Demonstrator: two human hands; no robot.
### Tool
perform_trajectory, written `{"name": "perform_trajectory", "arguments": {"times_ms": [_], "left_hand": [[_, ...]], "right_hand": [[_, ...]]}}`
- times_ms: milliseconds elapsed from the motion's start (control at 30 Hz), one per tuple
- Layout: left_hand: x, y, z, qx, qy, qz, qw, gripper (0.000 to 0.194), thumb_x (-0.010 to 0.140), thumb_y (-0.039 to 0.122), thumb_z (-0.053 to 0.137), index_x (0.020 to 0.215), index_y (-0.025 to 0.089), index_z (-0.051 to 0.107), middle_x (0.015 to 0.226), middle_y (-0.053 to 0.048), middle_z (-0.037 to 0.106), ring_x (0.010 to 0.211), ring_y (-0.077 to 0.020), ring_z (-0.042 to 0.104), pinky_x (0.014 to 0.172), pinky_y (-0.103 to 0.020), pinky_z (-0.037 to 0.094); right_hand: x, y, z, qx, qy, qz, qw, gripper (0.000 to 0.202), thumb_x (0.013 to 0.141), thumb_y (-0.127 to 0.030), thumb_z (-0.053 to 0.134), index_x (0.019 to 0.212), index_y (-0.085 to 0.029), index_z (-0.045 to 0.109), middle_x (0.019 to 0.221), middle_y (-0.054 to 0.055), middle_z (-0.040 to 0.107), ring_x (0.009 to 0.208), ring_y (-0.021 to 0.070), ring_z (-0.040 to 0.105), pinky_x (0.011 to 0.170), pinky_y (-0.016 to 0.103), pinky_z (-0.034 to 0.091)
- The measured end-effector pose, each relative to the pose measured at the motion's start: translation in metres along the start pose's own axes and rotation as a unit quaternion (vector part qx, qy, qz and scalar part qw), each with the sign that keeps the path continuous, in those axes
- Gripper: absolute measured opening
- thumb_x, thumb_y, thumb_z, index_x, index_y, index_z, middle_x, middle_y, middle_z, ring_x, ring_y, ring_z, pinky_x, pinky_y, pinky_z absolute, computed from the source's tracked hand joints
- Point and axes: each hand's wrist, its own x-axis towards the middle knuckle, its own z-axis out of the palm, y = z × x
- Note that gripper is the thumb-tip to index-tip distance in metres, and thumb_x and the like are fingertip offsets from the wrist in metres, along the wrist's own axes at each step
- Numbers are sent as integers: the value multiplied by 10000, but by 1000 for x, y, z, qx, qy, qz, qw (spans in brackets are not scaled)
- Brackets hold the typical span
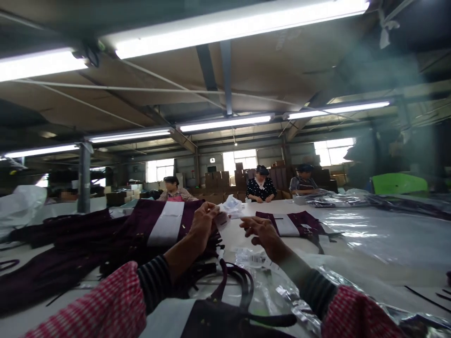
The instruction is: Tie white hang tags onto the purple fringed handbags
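Observation:
My left hand (203, 220) is raised over the table and pinches a small white tag (221, 219) at its fingertips. My right hand (260, 232) hovers just to the right of it, fingers spread, holding nothing. Below both hands lies a dark purple bag (225, 319) with black straps. Small clear plastic packets (252, 257) lie under my right wrist. A stack of dark purple bags with white panels (165, 225) sits behind my left hand.
Another purple bag (292, 224) lies further right on the white table (369, 234). Clear plastic sheeting (352, 199) covers the far right. Three people sit at the table's far end (260, 188). Cardboard boxes are stacked behind them. A green chair (398, 184) stands at right.

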Motion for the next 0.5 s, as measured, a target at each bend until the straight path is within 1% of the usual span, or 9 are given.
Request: {"name": "perform_trajectory", "arguments": {"times_ms": [33, 67, 100, 133, 167, 267, 333, 433, 500], "left_hand": [[-12, 6, -8, 4, -8, -6, 1000, 186, 824, 154, 710, 809, 178, 527, 766, -52, 686, 717, -248, 750, 613, -310, 594], [-24, 12, -17, 8, -15, -12, 1000, 202, 810, 168, 733, 809, 177, 531, 772, -59, 693, 722, -258, 753, 613, -314, 594], [-34, 17, -27, 11, -21, -18, 1000, 226, 795, 187, 758, 808, 178, 533, 776, -61, 698, 729, -266, 755, 617, -318, 593], [-43, 23, -38, 15, -26, -22, 999, 254, 779, 210, 782, 806, 180, 532, 780, -59, 701, 737, -273, 757, 620, -320, 593], [-51, 28, -50, 18, -33, -24, 999, 281, 766, 239, 803, 806, 183, 531, 785, -57, 702, 750, -280, 759, 626, -323, 592], [-76, 45, -84, 23, -47, -25, 998, 344, 732, 322, 845, 814, 190, 538, 796, -48, 699, 790, -293, 760, 650, -328, 587], [-93, 56, -106, 20, -62, -31, 997, 347, 723, 346, 851, 820, 192, 555, 814, -53, 700, 821, -289, 756, 688, -339, 587], [-113, 77, -142, 52, -90, -37, 994, 274, 709, 316, 830, 853, 182, 640, 920, -92, 725, 860, -276, 737, 704, -338, 580], [-119, 90, -174, 128, -84, -33, 988, 260, 686, 257, 804, 914, 177, 709, 971, -109, 736, 856, -259, 719, 673, -309, 565]], "right_hand": [[0, -12, 16, 114, 1, 16, 993, 365, 960, -478, 551, 1098, -177, 703, 1067, 113, 737, 716, 143, 652, 502, 212, 440], [0, -23, 31, 225, 6, 36, 974, 339, 911, -459, 638, 1055, -160, 710, 1035, 122, 742, 671, 129, 634, 472, 199, 414], [-1, -33, 44, 315, 11, 56, 947, 316, 851, -428, 719, 996, -147, 716, 987, 125, 746, 631, 120, 614, 448, 191, 389], [-1, -42, 56, 373, 15, 69, 925, 303, 796, -398, 780, 948, -143, 719, 937, 117, 747, 603, 113, 596, 431, 187, 371], [-2, -50, 68, 395, 16, 73, 916, 299, 758, -379, 817, 919, -147, 720, 894, 102, 745, 588, 108, 583, 423, 183, 362], [-6, -73, 96, 407, -5, 73, 911, 318, 675, -330, 885, 890, -159, 725, 805, 52, 727, 580, 93, 566, 428, 171, 358], [-11, -88, 112, 412, -26, 77, 907, 336, 634, -308, 913, 873, -159, 730, 775, 31, 715, 597, 92, 576, 449, 169, 376], [-19, -111, 130, 404, -63, 74, 910, 333, 635, -328, 917, 865, -171, 735, 874, 41, 739, 740, 135, 655, 514, 186, 438], [-21, -126, 137, 379, -90, 58, 919, 317, 664, -362, 902, 862, -186, 727, 961, 54, 750, 830, 167, 681, 546, 201, 465]]}}
